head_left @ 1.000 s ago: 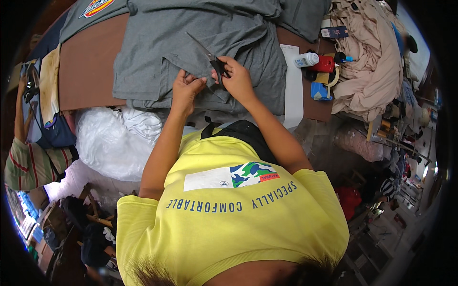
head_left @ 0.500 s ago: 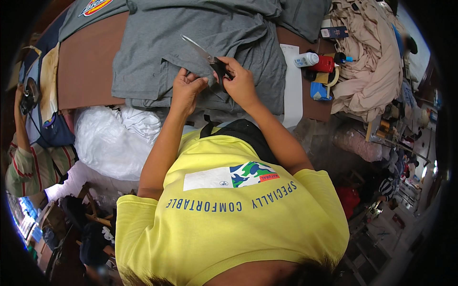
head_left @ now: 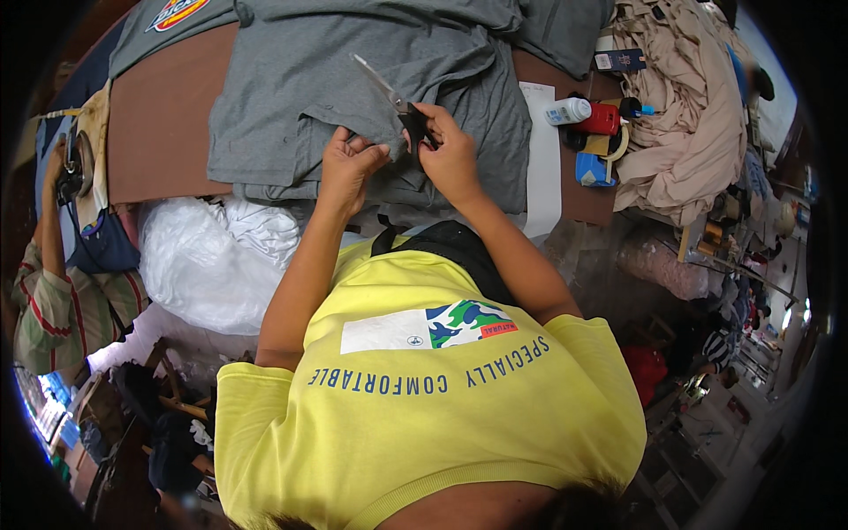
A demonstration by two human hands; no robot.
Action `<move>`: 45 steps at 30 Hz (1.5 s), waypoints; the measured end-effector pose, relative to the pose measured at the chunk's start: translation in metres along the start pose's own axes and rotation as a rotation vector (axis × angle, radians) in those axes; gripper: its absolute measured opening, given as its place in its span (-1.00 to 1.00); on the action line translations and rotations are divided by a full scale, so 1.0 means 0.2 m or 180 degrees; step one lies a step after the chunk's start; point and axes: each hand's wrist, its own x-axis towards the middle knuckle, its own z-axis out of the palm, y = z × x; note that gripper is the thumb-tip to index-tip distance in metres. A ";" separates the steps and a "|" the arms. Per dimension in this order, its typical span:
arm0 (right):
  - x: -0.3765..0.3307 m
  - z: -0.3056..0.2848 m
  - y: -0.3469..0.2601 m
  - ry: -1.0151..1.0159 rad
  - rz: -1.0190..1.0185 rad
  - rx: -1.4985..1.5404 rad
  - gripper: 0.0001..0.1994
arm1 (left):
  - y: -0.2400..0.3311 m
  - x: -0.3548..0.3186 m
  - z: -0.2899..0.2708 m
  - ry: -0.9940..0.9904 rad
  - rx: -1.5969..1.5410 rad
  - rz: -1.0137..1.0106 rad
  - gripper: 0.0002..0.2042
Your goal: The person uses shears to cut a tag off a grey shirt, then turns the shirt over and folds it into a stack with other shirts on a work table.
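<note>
A grey knit garment [head_left: 291, 79] lies spread over the table in front of me, its near edge lifted in folds. My left hand [head_left: 347, 170] pinches that edge between thumb and fingers. Just to its right, my right hand [head_left: 449, 155] is closed round the black handles of a pair of scissors [head_left: 389, 91]. The blades point up and to the left over the cloth and look closed, or nearly so. A gap separates the scissors from my left fingertips. Whether a loose thread lies between the hands is too fine to make out.
Right of the garment are a paper sheet [head_left: 541, 177], a white bottle [head_left: 567, 110], a red container [head_left: 602, 118], a tape roll [head_left: 618, 155] and heaped beige cloth [head_left: 676, 115]. White plastic bagging [head_left: 190, 274] bulges below the table. At far left, a co-worker's hand [head_left: 55, 163] holds an iron [head_left: 81, 165].
My right hand and the scissors have shifted slightly right, with the blade tips higher. My left hand has barely moved, still pinching the cloth. The co-worker's hand and iron have moved right.
</note>
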 end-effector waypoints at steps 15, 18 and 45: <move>-0.20 -0.24 -0.01 -0.0509 0.0263 -0.0604 -0.41 | 0.06 -0.02 0.03 -0.0098 -0.0313 -0.0227 -0.64; -0.24 -0.24 0.03 -0.0542 0.0367 -0.0838 -0.35 | 0.06 -0.01 0.02 -0.0149 -0.0284 -0.0209 -0.64; -0.32 -0.30 0.19 -0.0158 0.0619 -0.0723 -0.42 | 0.03 -0.03 0.06 -0.0089 -0.0130 -0.0159 -0.60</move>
